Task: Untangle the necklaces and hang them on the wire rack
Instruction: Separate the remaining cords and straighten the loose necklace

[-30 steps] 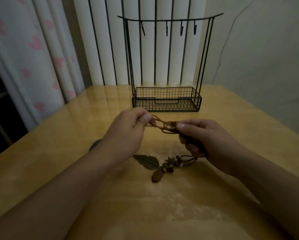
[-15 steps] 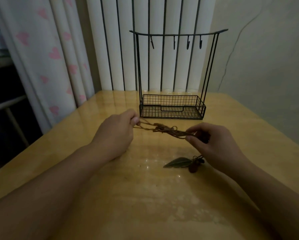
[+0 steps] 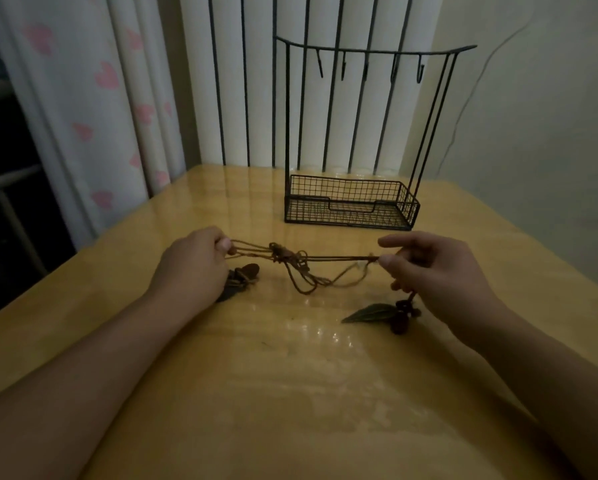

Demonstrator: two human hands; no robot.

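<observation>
Head view looks down on a glossy yellow wooden table (image 3: 290,393), its varnish throwing pale reflections. At the far left hangs a white curtain (image 3: 93,109) printed with pink hearts, falling in soft folds; beside it stand white vertical slats with dark gaps between them.

On the left, the left hand (image 3: 193,268) is clenched around several strands of thin brown cord, pinching them between thumb and curled fingers. Just under that hand, on the table, lies a dark pendant cluster (image 3: 242,277) of rounded bead-like pieces, partly hidden by the hand.

From the left hand the necklaces (image 3: 290,259) stretch level above the table towards the right. Near the middle, the cords bunch into a knot, and loose loops sag below it to the tabletop.

Behind the knot and slightly right stands the wire rack (image 3: 353,202), black thin metal: a shallow rectangular mesh basket at the base with nothing visible inside it, two slim pairs of uprights, and a curved top bar carrying five small hooks, all bare.

On the right, the right hand (image 3: 436,271) pinches the far end of the cords between thumb and a finger, index finger extended. Below it on the table rests a dark leaf-shaped pendant (image 3: 370,313) with round reddish-brown beads (image 3: 403,320), its cord rising into that hand.
</observation>
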